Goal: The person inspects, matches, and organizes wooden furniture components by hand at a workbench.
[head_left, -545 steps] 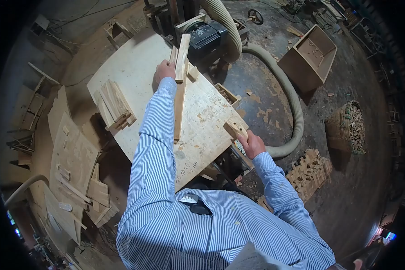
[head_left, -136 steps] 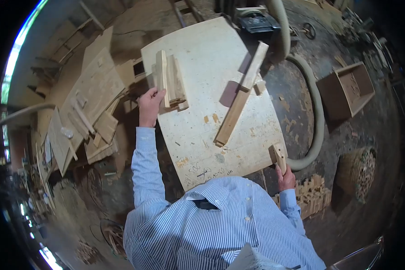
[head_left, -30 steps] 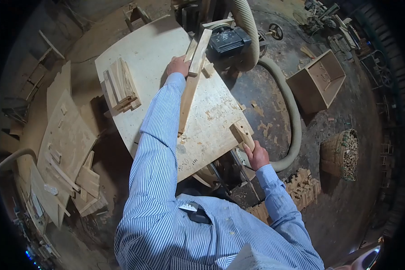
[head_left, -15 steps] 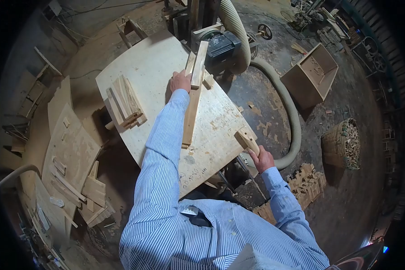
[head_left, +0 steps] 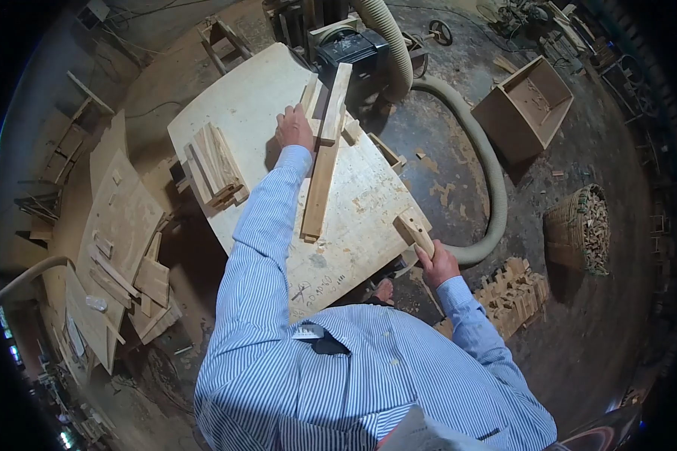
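My left hand [head_left: 294, 129] is over the worktable [head_left: 259, 98], its fingers curled at the near end of a short wooden strip [head_left: 309, 92]. Right of that strip, a squared wooden piece [head_left: 337, 105] lies across a longer wooden bar [head_left: 320, 197], and a small block [head_left: 351, 131] sits against them. At the table's right corner, my right hand [head_left: 438, 267] is closed around the near end of a wooden piece with dark holes [head_left: 411, 228]. The undersides of the fingers of both hands are hidden.
A stack of wooden pieces [head_left: 215, 167] lies on the table's left side. Beyond the far edge stand a motor [head_left: 351, 51] and a ribbed hose [head_left: 495, 180]. To the right are a wooden box [head_left: 515, 116], a basket of offcuts [head_left: 572, 231] and piled blocks [head_left: 513, 295].
My left hand has shifted slightly left and away from me. The short strip now stands apart from the squared piece, with a dark gap between. My right hand keeps its grip at the corner.
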Tool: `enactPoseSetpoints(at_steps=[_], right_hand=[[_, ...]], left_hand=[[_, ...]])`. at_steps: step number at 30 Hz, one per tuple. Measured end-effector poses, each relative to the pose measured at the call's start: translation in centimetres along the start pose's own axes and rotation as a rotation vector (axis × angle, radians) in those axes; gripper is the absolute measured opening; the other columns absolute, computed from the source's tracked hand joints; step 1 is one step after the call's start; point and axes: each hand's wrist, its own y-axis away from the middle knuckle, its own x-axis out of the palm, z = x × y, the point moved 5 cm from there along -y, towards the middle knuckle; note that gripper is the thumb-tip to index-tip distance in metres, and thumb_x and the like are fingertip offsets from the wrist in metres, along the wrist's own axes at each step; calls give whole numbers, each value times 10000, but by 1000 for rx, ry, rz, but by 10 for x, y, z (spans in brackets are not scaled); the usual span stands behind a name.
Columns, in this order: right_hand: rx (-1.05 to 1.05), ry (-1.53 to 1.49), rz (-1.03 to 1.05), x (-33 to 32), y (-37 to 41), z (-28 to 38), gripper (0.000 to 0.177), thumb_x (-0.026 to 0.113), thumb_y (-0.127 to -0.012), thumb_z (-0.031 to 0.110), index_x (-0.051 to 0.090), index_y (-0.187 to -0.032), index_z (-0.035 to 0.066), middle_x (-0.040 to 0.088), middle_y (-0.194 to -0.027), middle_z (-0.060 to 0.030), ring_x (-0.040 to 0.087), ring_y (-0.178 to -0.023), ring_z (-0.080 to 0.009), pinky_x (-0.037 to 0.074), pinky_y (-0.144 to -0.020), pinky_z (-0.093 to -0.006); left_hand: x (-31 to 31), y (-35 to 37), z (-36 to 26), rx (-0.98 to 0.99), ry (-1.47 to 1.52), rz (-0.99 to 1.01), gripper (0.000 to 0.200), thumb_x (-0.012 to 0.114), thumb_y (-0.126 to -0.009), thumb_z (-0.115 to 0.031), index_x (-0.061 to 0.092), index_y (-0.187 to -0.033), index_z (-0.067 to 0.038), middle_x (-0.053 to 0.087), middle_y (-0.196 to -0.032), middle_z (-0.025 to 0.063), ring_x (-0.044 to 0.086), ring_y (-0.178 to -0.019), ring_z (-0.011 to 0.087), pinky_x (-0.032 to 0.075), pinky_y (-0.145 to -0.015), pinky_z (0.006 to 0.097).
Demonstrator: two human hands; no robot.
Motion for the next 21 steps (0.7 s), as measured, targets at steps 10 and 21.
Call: enactPoseSetpoints(at_steps=[10,21], right_hand=[[25,7,17,1,67,-60,480,621,-1002,483,628,-1082,10,718,-910,-297,709,-887,-486,550,-761,-563],[21,50,40,36,29,-35,472,629,-1002,479,601,-1074,13,713,-887,-294,711,-860,-479,555,-748,-554]], left_hand=[[32,84,-10,-128,246,111,340,736,-926,-326,761,-1165,-85,670,-1095,168,658,-1055,332,520,-946,433],[74,28,16,-132,344,99,262,757,-881,-344,796,-999,-113,685,-1001,169,662,-1020,347,518,-923,462]])
